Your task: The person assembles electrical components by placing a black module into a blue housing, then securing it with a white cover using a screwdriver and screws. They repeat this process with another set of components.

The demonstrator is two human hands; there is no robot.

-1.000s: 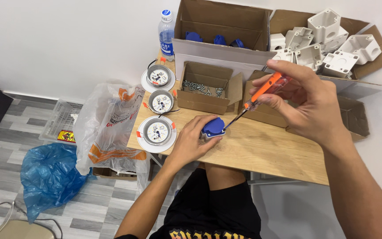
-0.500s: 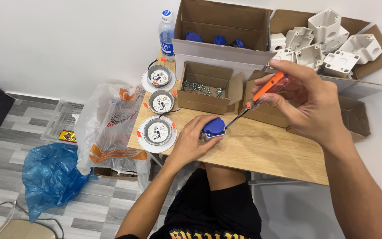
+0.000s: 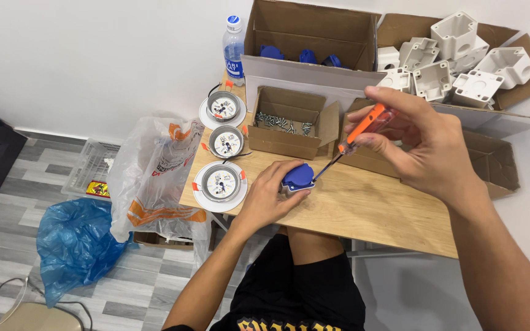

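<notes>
A wooden table [image 3: 363, 208] stands against a white wall, above grey plank flooring. Near the table's front edge, the left hand [image 3: 269, 199] presses a blue socket part [image 3: 297, 177] flat onto the wood. The right hand [image 3: 421, 144] pinches an orange-handled screwdriver [image 3: 354, 138]; its long axis slants down-left, tip meeting the blue part. Behind it on the table sits a small box of screws [image 3: 284, 122].

Beside the pale wooden table [image 3: 363, 211], a blue bag [image 3: 72, 245] lies on grey striped flooring [image 3: 7, 227]. On the table: blue cap [image 3: 297, 176], orange-handled screwdriver [image 3: 354, 137], brown boxes [image 3: 289, 119], white housings [image 3: 455, 61].
</notes>
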